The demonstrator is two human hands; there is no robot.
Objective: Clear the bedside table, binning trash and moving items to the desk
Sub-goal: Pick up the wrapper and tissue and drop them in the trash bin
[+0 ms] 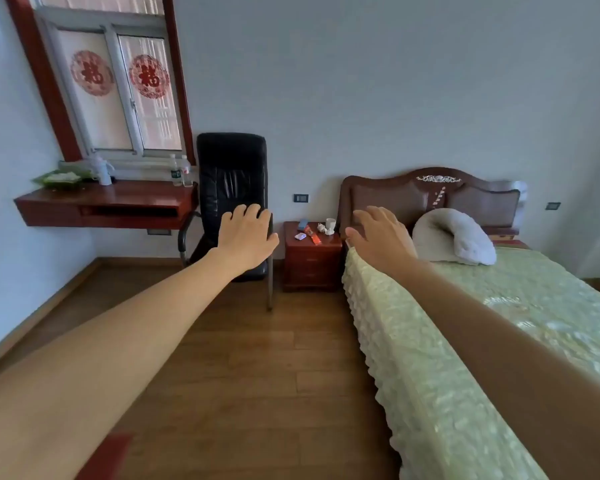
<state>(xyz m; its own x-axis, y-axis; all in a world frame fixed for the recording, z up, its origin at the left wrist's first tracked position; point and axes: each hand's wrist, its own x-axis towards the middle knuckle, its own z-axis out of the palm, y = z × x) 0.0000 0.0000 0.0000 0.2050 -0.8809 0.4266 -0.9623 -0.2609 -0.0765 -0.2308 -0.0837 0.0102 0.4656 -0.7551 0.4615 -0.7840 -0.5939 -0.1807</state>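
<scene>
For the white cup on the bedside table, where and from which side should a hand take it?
Grip the white cup around its body from the front, the room side. It stands upright at the table's back right corner, close to the headboard, so the rear and right look blocked. Small white items sit just left of it. Any handle is too small to tell.

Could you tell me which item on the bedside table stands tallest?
The white cup at the back right of the bedside table; the other items lie low.

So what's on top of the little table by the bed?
On the bedside table: a white cup, a blue packet, an orange wrapper and small white bits. Too far to name them; nothing covers them.
</scene>
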